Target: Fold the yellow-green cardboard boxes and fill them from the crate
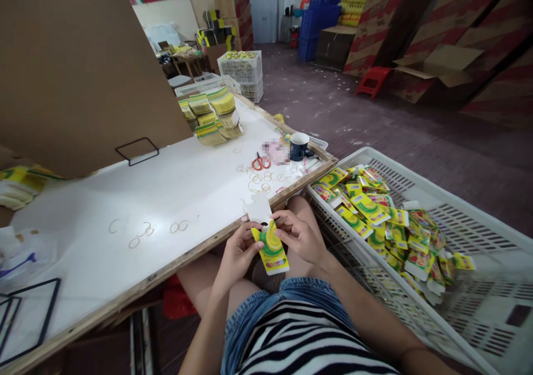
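Between my two hands, just past the table's near edge and above my lap, is a small yellow and green carton [271, 250] with white flaps at its far end. My left hand [239, 250] pinches its left side between thumb and fingers. On the other side, my right hand [302, 236] grips the upper right edge near the flaps. The carton's printed face is turned up toward me; its underside is hidden. To my right stands a white plastic crate [410, 183] holding a heap of similar yellow cartons [370, 208].
On the white table [166, 197] lie rubber bands [260, 183], red-handled scissors [261, 162], a dark mug [298, 147] and bundles of flat cartons [216, 114]. A large brown cardboard sheet [91, 69] rises at left. A red stool [373, 81] stands on the floor.
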`<state>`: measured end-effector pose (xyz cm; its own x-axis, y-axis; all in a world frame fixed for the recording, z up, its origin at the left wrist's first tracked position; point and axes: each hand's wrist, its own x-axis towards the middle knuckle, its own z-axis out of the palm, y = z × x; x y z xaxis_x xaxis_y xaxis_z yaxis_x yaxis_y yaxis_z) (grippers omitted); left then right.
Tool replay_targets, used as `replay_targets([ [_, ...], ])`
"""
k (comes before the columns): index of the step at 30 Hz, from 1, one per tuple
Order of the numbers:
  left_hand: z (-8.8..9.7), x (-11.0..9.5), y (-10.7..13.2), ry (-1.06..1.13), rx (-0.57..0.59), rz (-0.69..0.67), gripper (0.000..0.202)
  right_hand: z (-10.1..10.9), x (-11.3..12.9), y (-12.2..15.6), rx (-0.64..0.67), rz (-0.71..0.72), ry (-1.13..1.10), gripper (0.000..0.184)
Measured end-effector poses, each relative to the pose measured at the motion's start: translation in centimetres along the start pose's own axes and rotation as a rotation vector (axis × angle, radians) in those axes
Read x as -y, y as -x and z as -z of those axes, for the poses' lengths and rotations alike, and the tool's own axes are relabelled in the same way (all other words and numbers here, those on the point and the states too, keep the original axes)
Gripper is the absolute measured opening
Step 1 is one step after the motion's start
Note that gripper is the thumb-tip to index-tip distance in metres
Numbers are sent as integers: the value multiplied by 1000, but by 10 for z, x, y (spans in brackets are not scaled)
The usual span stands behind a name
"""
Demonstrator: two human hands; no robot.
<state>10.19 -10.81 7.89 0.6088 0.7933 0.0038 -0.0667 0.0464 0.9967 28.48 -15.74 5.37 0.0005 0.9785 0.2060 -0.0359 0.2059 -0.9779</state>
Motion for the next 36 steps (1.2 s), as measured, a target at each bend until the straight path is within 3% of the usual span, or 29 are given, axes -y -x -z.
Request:
replay_targets([
  [5,0,2,3,-39,46,36,26,6,2,-4,101,-22,179,19],
  [7,-1,4,3,-62,34,35,28,6,3,-6,83,-6,229,23],
  [11,-1,9,2,20,-5,22,64,-1,2,-7,-49,11,195,22],
  [13,0,9,0,54,24,27,74,-4,1,-7,-98,-1,112,35],
  [15,1,10,-2,33,49,39,63,-2,0,-7,-109,32,107,39],
  [18,2,10,-3,-61,-22,48,43,4,-1,-9,-111,105,225,38],
  [20,1,11,-3,-122,-72,48,40,8,0,-10,-42,45,247,38],
  [23,-2,12,-3,-156,-67,27,38,8,4,-11,76,-108,283,40],
  [28,-1,13,-4,-88,-13,49,44,-1,14,-17,-11,-221,664,28],
  [36,3,10,-8,24,-74,39,45,-10,2,-18,-40,-130,577,38],
])
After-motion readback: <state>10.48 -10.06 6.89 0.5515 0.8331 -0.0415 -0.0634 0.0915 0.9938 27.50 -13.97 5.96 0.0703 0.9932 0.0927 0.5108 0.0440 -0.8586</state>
